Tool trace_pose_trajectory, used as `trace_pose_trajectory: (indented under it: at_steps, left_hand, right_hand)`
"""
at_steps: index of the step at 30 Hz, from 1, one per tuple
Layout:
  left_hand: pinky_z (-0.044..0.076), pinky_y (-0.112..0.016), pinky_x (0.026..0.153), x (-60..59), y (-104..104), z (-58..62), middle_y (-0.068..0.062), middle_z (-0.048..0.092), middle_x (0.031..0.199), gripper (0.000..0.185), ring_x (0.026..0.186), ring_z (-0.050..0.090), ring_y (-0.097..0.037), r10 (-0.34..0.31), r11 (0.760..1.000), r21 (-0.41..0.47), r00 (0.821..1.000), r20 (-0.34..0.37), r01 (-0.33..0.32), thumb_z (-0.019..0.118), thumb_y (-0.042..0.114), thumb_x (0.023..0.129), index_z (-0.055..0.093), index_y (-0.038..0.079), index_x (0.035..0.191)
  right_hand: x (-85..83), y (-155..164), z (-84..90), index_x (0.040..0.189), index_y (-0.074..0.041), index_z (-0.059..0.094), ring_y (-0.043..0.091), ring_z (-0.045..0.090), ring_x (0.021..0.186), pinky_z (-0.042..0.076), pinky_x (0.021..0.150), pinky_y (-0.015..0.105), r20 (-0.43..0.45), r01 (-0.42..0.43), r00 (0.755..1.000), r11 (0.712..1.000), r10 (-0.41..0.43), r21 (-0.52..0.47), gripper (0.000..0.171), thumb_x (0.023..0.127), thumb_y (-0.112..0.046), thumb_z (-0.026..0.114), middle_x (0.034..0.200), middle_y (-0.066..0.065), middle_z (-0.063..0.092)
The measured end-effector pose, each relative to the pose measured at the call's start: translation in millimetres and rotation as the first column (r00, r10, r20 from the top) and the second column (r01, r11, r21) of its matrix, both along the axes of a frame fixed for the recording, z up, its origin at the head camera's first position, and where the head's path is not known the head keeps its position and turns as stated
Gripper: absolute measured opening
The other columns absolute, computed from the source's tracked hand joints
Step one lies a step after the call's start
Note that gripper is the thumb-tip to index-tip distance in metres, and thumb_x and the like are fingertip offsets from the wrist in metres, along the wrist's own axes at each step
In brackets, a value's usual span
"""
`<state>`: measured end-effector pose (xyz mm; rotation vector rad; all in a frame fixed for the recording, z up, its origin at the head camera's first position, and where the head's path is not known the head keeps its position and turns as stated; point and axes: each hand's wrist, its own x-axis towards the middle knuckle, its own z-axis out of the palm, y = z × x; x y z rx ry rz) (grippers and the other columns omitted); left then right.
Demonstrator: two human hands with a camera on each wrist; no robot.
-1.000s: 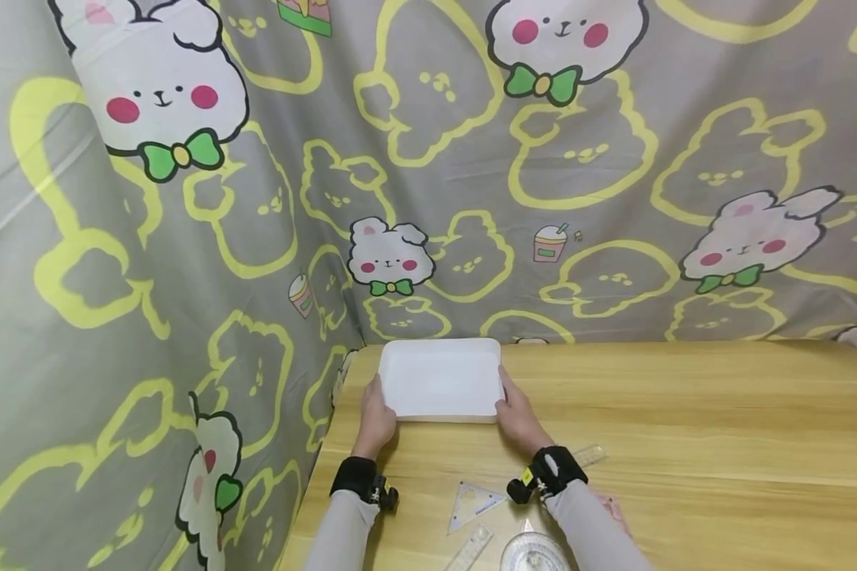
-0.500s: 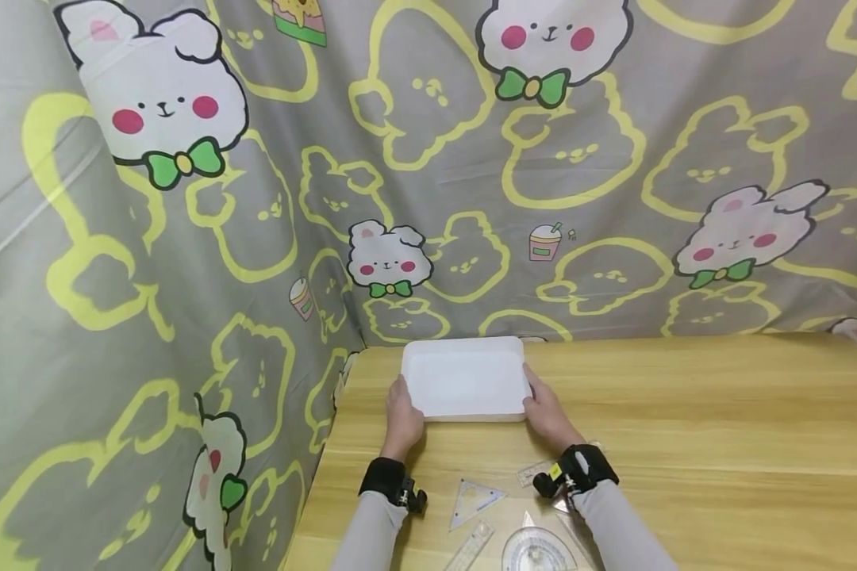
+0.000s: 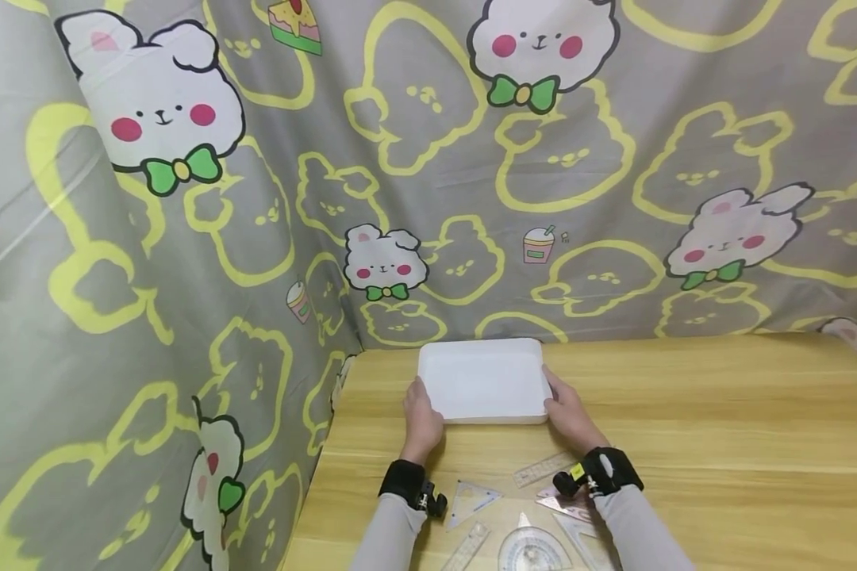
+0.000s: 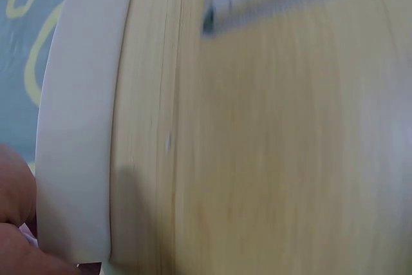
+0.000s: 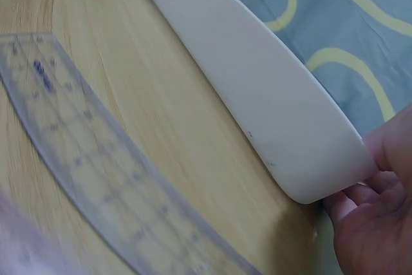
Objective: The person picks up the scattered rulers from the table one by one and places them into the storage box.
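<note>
A shallow white rectangular tray (image 3: 482, 415) lies on the wooden table (image 3: 685, 412) near its far left corner, with nothing in it. My left hand (image 3: 423, 415) holds the tray's near left corner and my right hand (image 3: 570, 412) holds its near right corner. In the left wrist view the tray's white wall (image 4: 77, 127) runs up the left side, with my fingers (image 4: 13, 223) against its end. The right wrist view shows the tray's rim (image 5: 257, 94) crossing the frame and my right hand (image 5: 373, 223) curled round its end.
Near the table's front edge lie clear drawing tools: a small set square (image 3: 471, 500), a straight ruler (image 3: 543, 469), a round protractor (image 3: 536, 551) and another ruler (image 3: 467, 547). A grey bunny-print cloth (image 3: 428, 159) hangs behind and to the left. The table's left edge (image 3: 321, 468) is close.
Both hands have slid the white tray to the right along the back of the table. The drawing tools have stayed where they were.
</note>
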<state>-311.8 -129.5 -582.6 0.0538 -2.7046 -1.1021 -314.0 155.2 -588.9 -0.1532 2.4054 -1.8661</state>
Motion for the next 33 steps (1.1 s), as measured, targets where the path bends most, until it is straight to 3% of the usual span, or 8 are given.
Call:
trace_pose_trajectory:
  at_steps: [11,22,28,33]
  left_hand:
    - [0.038,-0.056,0.116,2.2,30,6.1,-0.038,0.043,0.150,0.073,0.137,0.045,-0.053,-0.025,0.983,-0.182,0.999,-0.044,0.016,0.060,-0.016,0.081,0.035,-0.021,0.149]
    - [0.042,-0.055,0.113,17.3,48,-3.4,-0.040,0.046,0.145,0.073,0.133,0.049,-0.052,-0.054,0.964,-0.263,0.996,-0.078,0.031,0.062,-0.012,0.080,0.035,-0.023,0.147]
    - [0.044,-0.054,0.110,15.1,59,-6.1,-0.038,0.048,0.143,0.076,0.129,0.052,-0.051,-0.064,0.953,-0.302,0.994,-0.091,0.034,0.068,-0.008,0.079,0.037,-0.022,0.146]
    - [0.046,-0.053,0.108,12.2,68,-3.7,-0.039,0.046,0.145,0.076,0.126,0.053,-0.050,-0.069,0.956,-0.289,0.994,-0.087,0.041,0.066,-0.008,0.080,0.034,-0.023,0.147]
  right_hand:
    - [6.2,29,1.1,0.163,0.005,0.005,0.044,0.003,0.159,0.010,0.125,0.058,0.017,0.009,1.000,1.000,-0.009,-0.019,0.075,0.095,0.011,0.037,0.172,0.026,0.002]
    - [20.6,48,-5.5,0.162,0.008,0.004,0.049,0.003,0.157,0.011,0.123,0.063,0.021,0.003,1.000,1.000,-0.003,0.013,0.076,0.094,0.014,0.037,0.170,0.030,0.003]
    - [24.7,61,-6.1,0.162,0.007,0.004,0.052,0.004,0.156,0.011,0.122,0.065,0.003,0.013,1.000,0.999,-0.013,0.048,0.073,0.097,0.011,0.037,0.169,0.032,0.003]
    - [22.1,72,-3.8,0.162,0.008,0.003,0.053,0.004,0.155,0.011,0.122,0.065,-0.022,0.011,1.000,0.998,-0.010,0.056,0.072,0.099,0.011,0.037,0.169,0.033,0.003]
